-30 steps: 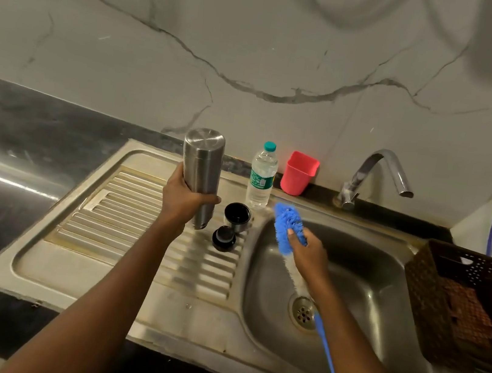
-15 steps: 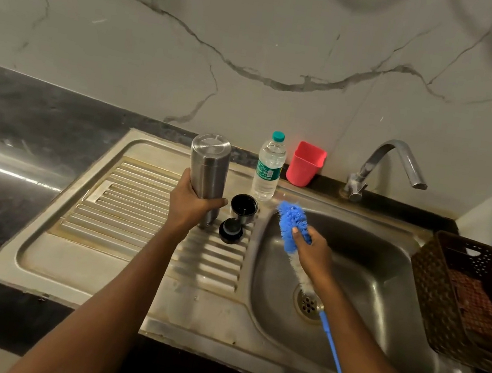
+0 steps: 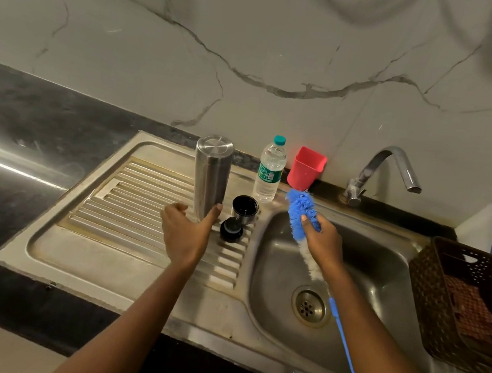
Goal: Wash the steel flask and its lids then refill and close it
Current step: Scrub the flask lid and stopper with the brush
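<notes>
The flask stands upright on the drainboard, showing a closed steel disc on top, so it probably rests mouth down to drain. Just right of it lie its two lids: a black-lined cup, open end up, and a black stopper nearer the person. The left hand is spread loosely around the flask's foot. Its thumb is at the steel and its fingers are apart, gripping nothing. The right hand is closed round the brush at its bristles, over the basin.

The tap is dry. Whether the lids are washed cannot be told. The flask's scrubbing looks done or nearly so. Refilling, perhaps from the bottle behind, and closing remain.
</notes>
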